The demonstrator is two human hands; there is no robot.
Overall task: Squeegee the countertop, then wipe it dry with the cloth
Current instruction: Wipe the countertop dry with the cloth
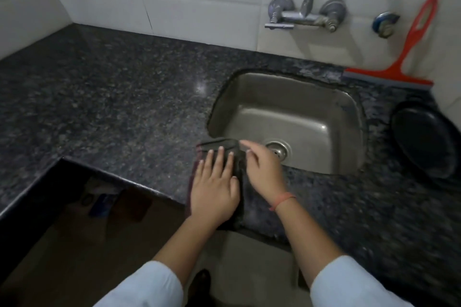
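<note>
Step in hand: the wipe-dry stage, judging by the cloth (219,147) under the hands and the squeegee (396,62) set aside.
Squeegee: stood at about 2 o'clock of the sink (287,117), its blade on the desk (112,97) and its orange handle leaning up the tiled wall; no hand was near it.
Cloth: dark, folded, and lay on the desk at the sink's 7 o'clock corner, its far edge reaching the sink rim.
Left hand: the left hand (215,187) lay flat and open on the cloth, fingers spread, pressing down.
Right hand: the right hand (262,169) was just beside it at 3 o'clock, loosely curled over the cloth's right edge; whether it pinched the fabric could not be told.
Other things: a dark pan (424,139) sat at the sink's 3 o'clock; the tap (306,12) hung from the wall at 12 o'clock.
Doing it well: keep the palm flat for even pressure, overlap the strokes, and work from the far wall towards the sink so damp is carried to the basin, not the front edge.
Watch for: the narrow front strip, where the cloth could slip off the edge.
</note>
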